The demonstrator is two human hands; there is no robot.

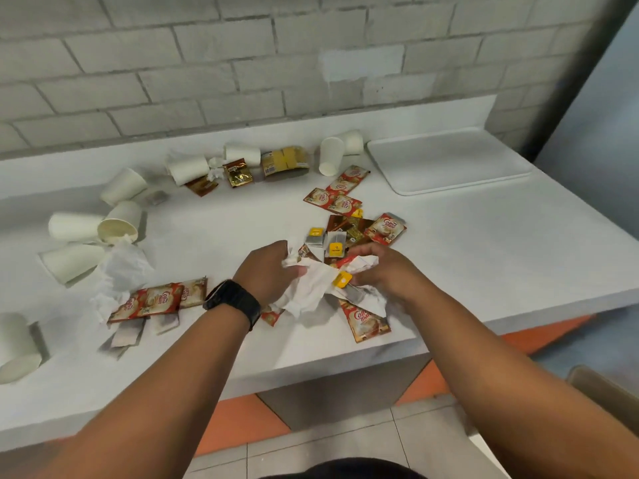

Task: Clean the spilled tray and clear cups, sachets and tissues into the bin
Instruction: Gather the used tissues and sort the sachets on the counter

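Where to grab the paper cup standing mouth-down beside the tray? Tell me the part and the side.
Grip the paper cup around its side wall, near the middle, coming from the front. It stands mouth-down, so there is no open rim to pinch, another cup crowds it from behind, and the tray lies to its right.

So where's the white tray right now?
The flat white plastic tray lies at the counter's far right, against the back ledge, just right of two white paper cups.

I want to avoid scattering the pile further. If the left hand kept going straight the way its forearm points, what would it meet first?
Likely the tea bags just beyond the tissue the left hand grips, though depth is unclear.
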